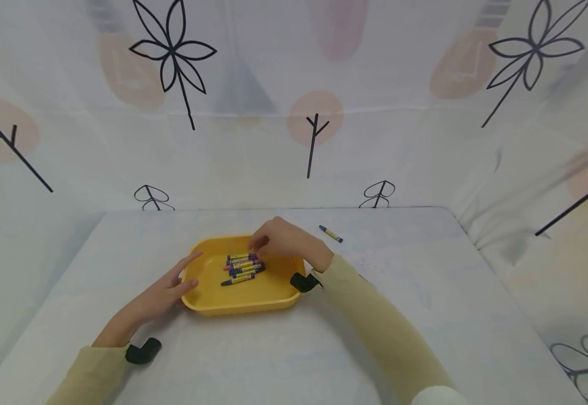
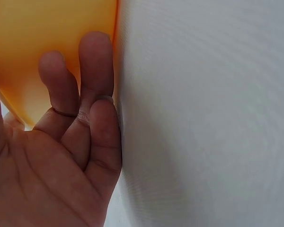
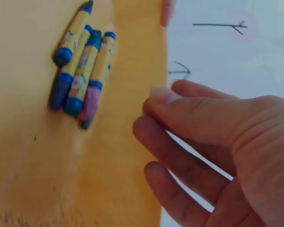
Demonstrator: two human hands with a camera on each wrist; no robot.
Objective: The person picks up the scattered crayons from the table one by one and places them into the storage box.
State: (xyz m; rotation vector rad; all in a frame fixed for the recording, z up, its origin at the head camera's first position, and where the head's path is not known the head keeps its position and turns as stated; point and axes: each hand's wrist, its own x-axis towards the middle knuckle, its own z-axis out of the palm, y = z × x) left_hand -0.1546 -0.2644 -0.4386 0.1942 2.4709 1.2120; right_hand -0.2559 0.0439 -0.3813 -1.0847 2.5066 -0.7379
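A yellow tray (image 1: 212, 306) holds several crayons (image 1: 243, 265) with yellow wrappers, lying side by side near its middle. The left hand (image 1: 164, 292) grips the tray's left side. Its thumb and index finger reach over the rim, while the other fingers (image 2: 97, 61) curl against the outside wall in the left wrist view. Just above the back right of the crayons (image 3: 85, 61) is the right hand (image 1: 281, 242). In the right wrist view its fingers (image 3: 161, 130) are loosely bent, with nothing seen between them and apart from the crayons.
A single crayon (image 1: 331, 233) lies on the white table (image 1: 385, 247), behind and to the right of the tray. Patterned cloth (image 1: 253, 163) hangs at the table's back edge and along its sides. Each wrist wears a small black device (image 1: 143, 351).
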